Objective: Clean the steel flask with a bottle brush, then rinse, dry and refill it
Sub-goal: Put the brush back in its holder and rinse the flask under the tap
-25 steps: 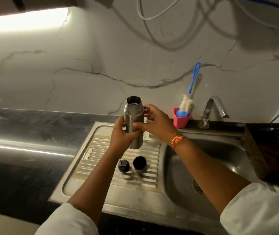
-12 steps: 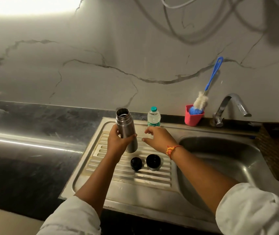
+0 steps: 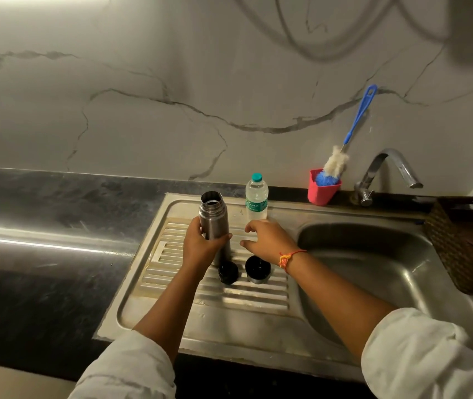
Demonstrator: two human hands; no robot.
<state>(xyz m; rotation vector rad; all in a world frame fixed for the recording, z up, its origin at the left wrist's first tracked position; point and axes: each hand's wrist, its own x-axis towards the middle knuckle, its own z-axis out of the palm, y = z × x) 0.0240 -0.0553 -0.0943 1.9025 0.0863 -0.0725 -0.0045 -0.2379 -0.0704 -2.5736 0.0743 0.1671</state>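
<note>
My left hand (image 3: 200,243) wraps round the steel flask (image 3: 214,223) with fingers on one side and thumb on the other, so it stands straight up and does not tip. Its bottom looks to sit on the ribbed draining board (image 3: 229,300). Its mouth is open and points up, ready for something to go in.

The two tops are off. The black stopper (image 3: 228,272) and the cup lid (image 3: 257,269) sit just in front of the flask on the ribs, where drips can run away.

My right hand (image 3: 267,239) is loose, with fingers a little bent, and it holds nothing. It hangs just beside the flask, near the foot of the water bottle (image 3: 256,197), which has its green cap on.

The bottle brush (image 3: 335,164) leans in the pink cup (image 3: 324,192) by the tap (image 3: 387,165), well apart from my hands — handle up, so it is easy to grab. I think I reach next for the water or the brush — I cannot tell which.
</note>
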